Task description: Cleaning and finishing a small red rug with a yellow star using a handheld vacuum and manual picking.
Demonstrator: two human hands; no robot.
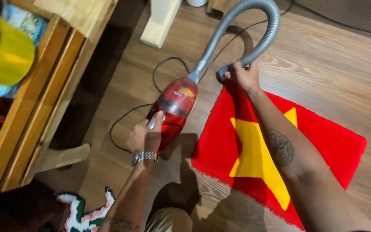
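The left hand [146, 136] wraps the handle of a red vacuum [173, 108] and carries it just above the wooden floor [331, 73], left of the rug [323, 146]. The right hand [244, 76] closes its grip around the nozzle end of the grey hose [254, 25], pressing it to the rug's far edge, where red pile meets bare floor. To do this well, the nozzle should lie flat on the pile and travel in slow, overlapping strokes from that edge toward the yellow star [256, 159], so no strip is missed. The rug is light and may ride up under suction, so short pulls seem safer than long pushes. The black cord [127, 116] loops on the floor behind the vacuum, near the wooden frame [44, 99]; the left hand should keep the body clear of it and let the hose arch freely, without kinks.
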